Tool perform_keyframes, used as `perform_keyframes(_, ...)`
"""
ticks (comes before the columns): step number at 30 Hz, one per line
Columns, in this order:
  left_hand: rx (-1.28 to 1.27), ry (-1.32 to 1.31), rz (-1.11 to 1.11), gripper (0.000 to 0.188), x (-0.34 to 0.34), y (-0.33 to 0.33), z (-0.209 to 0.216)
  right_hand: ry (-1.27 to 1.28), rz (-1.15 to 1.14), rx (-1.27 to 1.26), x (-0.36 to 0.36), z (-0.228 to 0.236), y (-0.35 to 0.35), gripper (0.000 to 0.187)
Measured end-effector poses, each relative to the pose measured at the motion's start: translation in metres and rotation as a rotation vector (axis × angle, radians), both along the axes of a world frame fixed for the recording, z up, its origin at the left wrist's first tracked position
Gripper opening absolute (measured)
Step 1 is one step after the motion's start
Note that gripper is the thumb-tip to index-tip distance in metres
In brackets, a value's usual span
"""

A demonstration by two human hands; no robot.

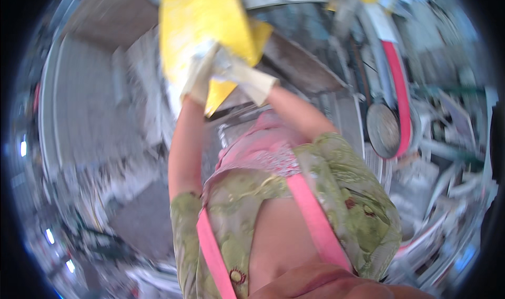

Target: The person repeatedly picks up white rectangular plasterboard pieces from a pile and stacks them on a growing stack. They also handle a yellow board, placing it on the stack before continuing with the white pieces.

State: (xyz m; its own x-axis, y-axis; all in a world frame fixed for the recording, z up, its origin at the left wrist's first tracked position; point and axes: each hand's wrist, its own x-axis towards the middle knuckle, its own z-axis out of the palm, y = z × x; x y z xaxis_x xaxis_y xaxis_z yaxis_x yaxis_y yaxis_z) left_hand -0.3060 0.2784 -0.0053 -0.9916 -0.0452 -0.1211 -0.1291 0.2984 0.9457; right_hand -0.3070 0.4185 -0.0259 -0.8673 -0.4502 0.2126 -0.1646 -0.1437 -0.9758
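Note:
A large yellow sheet point(202, 20) extends away from me at the top of the head view, smeared by motion. A smaller yellow corner point(220, 95) hangs below my hands; I cannot tell whether it belongs to the same sheet. My left hand point(201, 70), in a cream glove, is closed at the sheet's near end. Right beside it, my right hand point(243, 74), gloved alike, is closed on the near edge too. The two hands nearly touch. Blur hides the separate fingers.
Stacked grey panels point(89, 99) stand at the left, with a brown board point(113, 15) behind them. Another brown board point(302, 62) lies beyond my right forearm. To the right is a belt-like pink and white band point(395, 78) beside a round grey disc point(383, 129). Mixed clutter point(421, 178) lies around it.

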Motion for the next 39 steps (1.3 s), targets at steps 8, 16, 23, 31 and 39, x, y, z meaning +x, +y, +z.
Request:
perform_keyframes(8, -0.095, -0.243, 0.422, 0.095, 0.008, 0.033, 0.021, 0.296, -0.080, 0.582, -0.035, 0.032, 0.194, 0.054)
perform_keyframes(16, -0.113, -0.171, 0.457, 0.088, 0.031, 0.068, 0.066, 0.140, -1.186, 1.153, -0.129, 0.004, 0.498, 0.058)
perform_keyframes(23, -0.126, -0.192, 0.423, 0.074, 0.029, 0.072, 0.069, -0.044, -1.088, 1.452, -0.219, -0.008, 0.529, 0.078)
perform_keyframes(31, -0.237, -0.162, 0.492, 0.080, 0.021, 0.016, 0.025, 0.184, -0.946, 1.519, -0.212, -0.021, 0.537, 0.073)
perform_keyframes(39, -0.124, -0.138, 0.455, 0.069, 0.026, 0.054, 0.051, 0.291, -0.912, 1.480, -0.084, -0.016, 0.555, 0.068)
